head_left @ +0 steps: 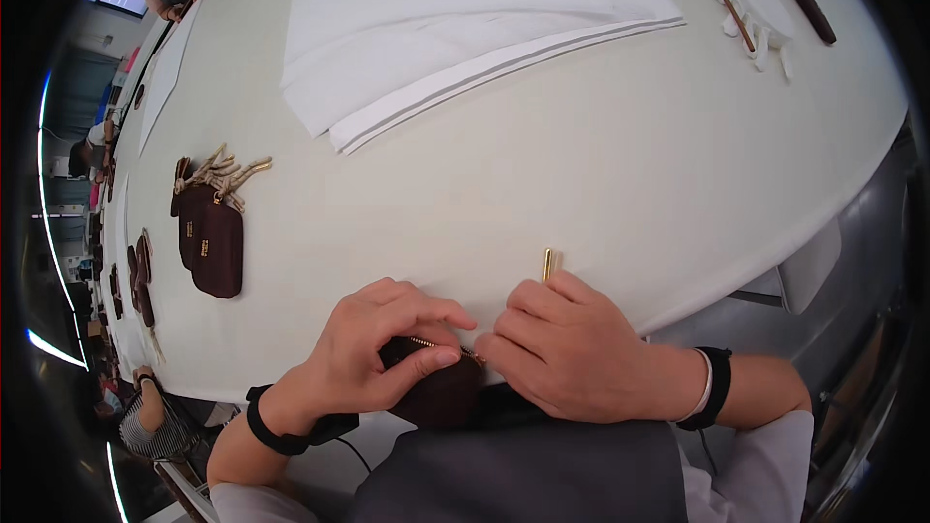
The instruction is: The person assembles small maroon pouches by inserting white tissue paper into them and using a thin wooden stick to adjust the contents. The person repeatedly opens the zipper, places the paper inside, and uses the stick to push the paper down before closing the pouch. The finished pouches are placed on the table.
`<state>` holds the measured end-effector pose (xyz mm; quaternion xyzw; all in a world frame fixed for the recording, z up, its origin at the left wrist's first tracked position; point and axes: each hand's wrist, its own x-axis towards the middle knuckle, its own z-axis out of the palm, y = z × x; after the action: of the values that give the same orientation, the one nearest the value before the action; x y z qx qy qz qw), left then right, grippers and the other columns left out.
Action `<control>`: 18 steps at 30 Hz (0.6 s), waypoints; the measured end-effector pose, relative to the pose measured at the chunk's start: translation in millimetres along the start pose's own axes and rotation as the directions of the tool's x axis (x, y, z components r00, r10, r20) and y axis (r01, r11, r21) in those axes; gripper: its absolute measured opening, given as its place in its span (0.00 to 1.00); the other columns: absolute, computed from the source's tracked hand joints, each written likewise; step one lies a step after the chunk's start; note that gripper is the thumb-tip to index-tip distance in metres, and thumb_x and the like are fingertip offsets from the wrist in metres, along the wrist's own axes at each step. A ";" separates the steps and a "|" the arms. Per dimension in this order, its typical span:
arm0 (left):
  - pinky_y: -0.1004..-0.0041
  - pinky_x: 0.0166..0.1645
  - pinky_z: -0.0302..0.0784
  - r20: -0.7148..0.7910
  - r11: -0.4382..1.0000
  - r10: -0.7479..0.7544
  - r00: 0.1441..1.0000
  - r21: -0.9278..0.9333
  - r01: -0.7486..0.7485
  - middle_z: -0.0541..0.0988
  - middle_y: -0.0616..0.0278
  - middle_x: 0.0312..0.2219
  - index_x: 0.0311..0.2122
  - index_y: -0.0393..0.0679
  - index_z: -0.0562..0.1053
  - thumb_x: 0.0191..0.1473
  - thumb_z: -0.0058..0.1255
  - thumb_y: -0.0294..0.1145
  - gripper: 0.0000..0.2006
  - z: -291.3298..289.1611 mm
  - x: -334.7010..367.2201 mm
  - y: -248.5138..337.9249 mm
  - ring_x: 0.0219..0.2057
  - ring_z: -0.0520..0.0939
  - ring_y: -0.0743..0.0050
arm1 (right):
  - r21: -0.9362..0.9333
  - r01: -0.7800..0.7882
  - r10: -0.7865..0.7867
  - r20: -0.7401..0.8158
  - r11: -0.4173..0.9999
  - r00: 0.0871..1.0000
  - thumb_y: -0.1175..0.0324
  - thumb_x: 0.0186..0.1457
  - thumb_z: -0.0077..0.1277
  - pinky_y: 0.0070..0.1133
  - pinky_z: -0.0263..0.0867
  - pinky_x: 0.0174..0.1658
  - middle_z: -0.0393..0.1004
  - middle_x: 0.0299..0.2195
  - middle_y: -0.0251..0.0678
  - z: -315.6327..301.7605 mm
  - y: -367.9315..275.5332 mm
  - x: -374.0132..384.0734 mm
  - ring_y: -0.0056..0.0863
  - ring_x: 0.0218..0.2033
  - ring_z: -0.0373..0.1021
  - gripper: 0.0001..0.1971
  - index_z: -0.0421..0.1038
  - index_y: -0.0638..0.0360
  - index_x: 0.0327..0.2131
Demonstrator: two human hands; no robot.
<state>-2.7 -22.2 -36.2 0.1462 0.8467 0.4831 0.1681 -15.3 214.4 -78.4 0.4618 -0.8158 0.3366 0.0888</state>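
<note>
A dark brown zipper pouch with gold zipper teeth is in front of me at the near table edge. My left hand grips it, thumb over the front beside the zipper, index finger reaching across above. Opposite, my right hand has its fingers curled together, tips at the zipper's right end; what they pinch there is hidden. A slim gold metal tube shows just beyond its knuckles. Whether that hand holds the tube or it lies on the table, I cannot tell.
Matching brown pouches with braided beige cords lie to the left. A large white sheet covers the table's far middle. White gloves and brown items are at far right. Other people work along the left.
</note>
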 end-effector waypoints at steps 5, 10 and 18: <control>0.70 0.37 0.74 -0.059 0.814 0.335 0.940 0.521 -0.258 0.80 0.65 0.31 0.31 0.47 0.83 0.40 0.71 0.30 0.09 0.0 -10.2 6.4 0.35 0.76 0.63 | 0.062 0.028 -0.029 0.015 0.998 0.999 0.69 0.45 0.61 0.23 0.56 0.34 0.66 0.26 0.25 4.1 -2.0 -13.2 0.24 0.32 0.65 0.09 0.75 0.53 0.32; 0.70 0.36 0.70 -0.117 0.879 0.230 0.966 0.451 -0.155 0.78 0.68 0.27 0.29 0.46 0.82 0.41 0.69 0.28 0.08 9.2 -19.3 -2.1 0.33 0.74 0.63 | 0.071 0.017 -0.018 0.013 0.997 1.000 0.69 0.44 0.60 0.23 0.56 0.34 0.66 0.26 0.25 5.2 0.5 -11.4 0.23 0.32 0.65 0.08 0.75 0.53 0.31; 0.70 0.32 0.67 -0.031 0.907 0.166 0.986 0.398 -0.140 0.73 0.64 0.23 0.29 0.42 0.77 0.41 0.65 0.22 0.09 4.6 -8.5 -0.5 0.27 0.70 0.64 | -0.164 0.112 -0.114 0.000 0.980 0.993 0.71 0.39 0.52 0.22 0.55 0.32 0.57 0.18 0.30 7.7 6.2 23.8 0.26 0.24 0.59 0.05 0.66 0.57 0.20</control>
<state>6.9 -22.3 -37.6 0.2276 0.9174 0.3189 0.0698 -32.4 195.2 -76.3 0.4969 -0.8127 0.2649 0.1494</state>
